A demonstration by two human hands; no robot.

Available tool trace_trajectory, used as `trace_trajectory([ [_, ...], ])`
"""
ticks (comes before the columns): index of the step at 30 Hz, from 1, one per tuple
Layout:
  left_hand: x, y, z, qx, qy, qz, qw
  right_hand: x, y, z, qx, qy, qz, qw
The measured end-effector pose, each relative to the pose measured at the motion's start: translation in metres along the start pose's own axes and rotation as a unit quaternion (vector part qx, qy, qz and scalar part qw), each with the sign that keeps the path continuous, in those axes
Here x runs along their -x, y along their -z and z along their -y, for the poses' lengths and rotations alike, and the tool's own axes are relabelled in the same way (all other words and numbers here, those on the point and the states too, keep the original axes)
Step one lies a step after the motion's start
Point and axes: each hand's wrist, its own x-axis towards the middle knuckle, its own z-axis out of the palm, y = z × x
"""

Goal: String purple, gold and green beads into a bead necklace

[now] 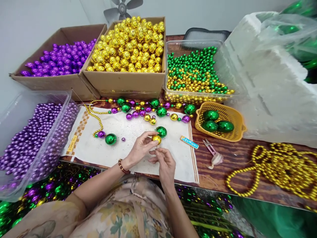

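My left hand (141, 146) pinches a shiny gold bead (156, 139) between thumb and fingers, above the white cloth (94, 155). A thin needle or thread seems to stand up from the bead. Just below it, my right hand (163, 162) is closed, thumb against fingers; what they pinch is too small to make out. A large green bead (161, 132) lies right behind the gold one. A strung garland of green, purple and gold beads (148, 109) runs along the cloth's far edge. At left, a gold bead strand (100, 120) ends by another green bead (110, 139), near a loose small purple bead (123, 139).
Cardboard boxes hold purple balls (61, 59) and gold balls (131, 43). Plastic tubs hold small purple beads (32, 132) and green-gold beads (195, 72). On the right are a yellow basket (241, 127), thread snips (211, 152), a blue packet (189, 142) and gold bead strands (284, 172).
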Motion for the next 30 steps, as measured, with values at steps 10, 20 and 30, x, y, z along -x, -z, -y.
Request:
trace_trajectory([
  [10,-0.038,0.067,-0.017,-0.331,-0.098,-0.005,0.939,-0.012,0.018,-0.007,-0.095,-0.057,-0.048,0.993],
  [20,-0.096,0.067,-0.025,-0.645,-0.165,0.056,0.744,-0.006,0.026,-0.011,-0.135,-0.081,0.001,0.987],
  [30,-0.102,0.052,-0.011,-0.688,-0.141,0.041,0.711,-0.003,0.034,-0.019,-0.166,-0.068,0.003,0.984],
])
